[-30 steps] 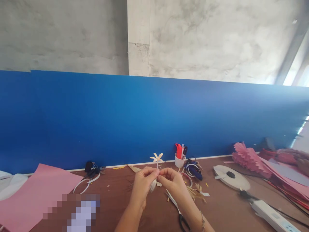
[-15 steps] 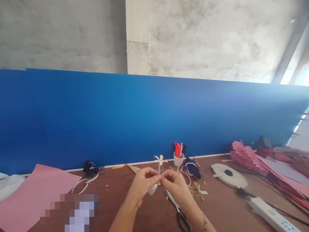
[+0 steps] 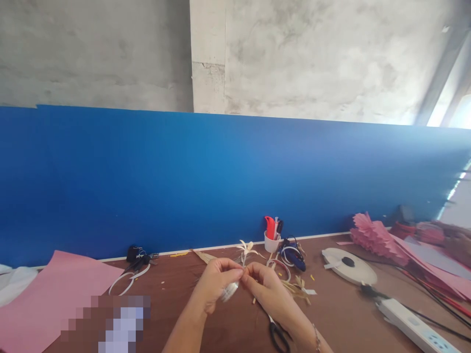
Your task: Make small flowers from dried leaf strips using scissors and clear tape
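A small cream flower [image 3: 247, 247] with spread petals stands upright on a thin stem between my hands. My left hand [image 3: 220, 280] pinches the stem from the left, thumb and forefinger together. From the right, my right hand [image 3: 262, 284] pinches at the same spot, its fingertips meeting those of my left hand. A shiny, whitish translucent bundle [image 3: 230, 291] hangs just under my left fingers; what it is I cannot make out. Black-handled scissors [image 3: 278, 338] lie on the table below my right hand, partly hidden by it.
Behind the hands stands a white cup [image 3: 272, 242] with red-handled tools. Dry husk strips [image 3: 300, 287] and a blue tool [image 3: 293, 258] lie right of it. Farther right are a round white disc [image 3: 349, 267], a power strip [image 3: 415, 323] and pink paper; pink sheet [image 3: 62, 289] at left.
The flower has sunk slightly and tipped a little, its petals shifting right. My right hand has moved slightly left and down, still pinching. More of the whitish bundle shows.
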A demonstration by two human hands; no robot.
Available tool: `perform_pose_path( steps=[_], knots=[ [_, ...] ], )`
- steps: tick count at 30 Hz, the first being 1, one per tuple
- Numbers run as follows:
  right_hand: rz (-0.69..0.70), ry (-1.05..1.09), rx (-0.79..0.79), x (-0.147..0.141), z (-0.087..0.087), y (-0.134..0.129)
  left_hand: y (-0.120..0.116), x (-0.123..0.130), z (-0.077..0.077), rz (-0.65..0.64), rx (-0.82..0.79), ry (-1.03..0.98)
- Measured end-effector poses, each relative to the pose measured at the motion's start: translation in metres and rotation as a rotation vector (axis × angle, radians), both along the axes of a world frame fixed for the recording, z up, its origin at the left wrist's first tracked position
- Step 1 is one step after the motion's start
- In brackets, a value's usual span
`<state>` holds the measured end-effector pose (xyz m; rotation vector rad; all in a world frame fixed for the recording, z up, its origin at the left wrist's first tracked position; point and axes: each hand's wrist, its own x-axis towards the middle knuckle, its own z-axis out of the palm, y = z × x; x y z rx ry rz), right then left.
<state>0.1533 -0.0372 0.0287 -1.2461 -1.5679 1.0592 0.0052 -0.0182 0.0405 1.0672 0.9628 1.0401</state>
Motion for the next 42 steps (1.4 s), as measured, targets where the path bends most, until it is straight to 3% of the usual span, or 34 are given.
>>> perform_pose_path(
  steps=[7, 14, 19, 21, 23, 24, 29, 33, 38, 42],
  knots=[
    [0.005, 0.080, -0.045, 0.002, -0.008, 0.006, 0.001, 0.000, -0.001, 0.000, 0.010, 0.033],
    [-0.009, 0.094, -0.052, 0.003, -0.012, 0.011, 0.001, -0.001, -0.002, -0.056, -0.048, -0.059],
    [0.012, 0.081, -0.047, 0.013, -0.011, 0.013, 0.005, 0.001, -0.008, 0.048, -0.066, -0.124],
    [-0.046, -0.094, 0.015, 0.027, -0.016, 0.011, 0.010, 0.001, -0.013, 0.118, -0.061, -0.150],
    [-0.186, -0.523, 0.071, 0.046, -0.026, 0.006, 0.016, 0.001, -0.017, 0.181, -0.052, -0.172],
    [-0.212, -0.611, 0.051, 0.054, -0.034, 0.003, 0.019, 0.001, -0.019, 0.210, -0.046, -0.181],
    [-0.209, -0.872, -0.073, 0.070, -0.077, -0.013, 0.024, 0.002, -0.025, 0.299, -0.036, -0.205],
    [-0.215, -0.921, -0.087, 0.065, -0.090, -0.017, 0.025, 0.002, -0.027, 0.335, -0.069, -0.200],
    [-0.173, -0.777, -0.101, 0.080, -0.088, -0.018, 0.029, 0.002, -0.033, 0.361, -0.117, -0.194],
    [-0.049, -0.078, -0.195, 0.079, -0.081, -0.015, 0.031, 0.007, -0.036, 0.348, -0.161, -0.231]
  ],
)
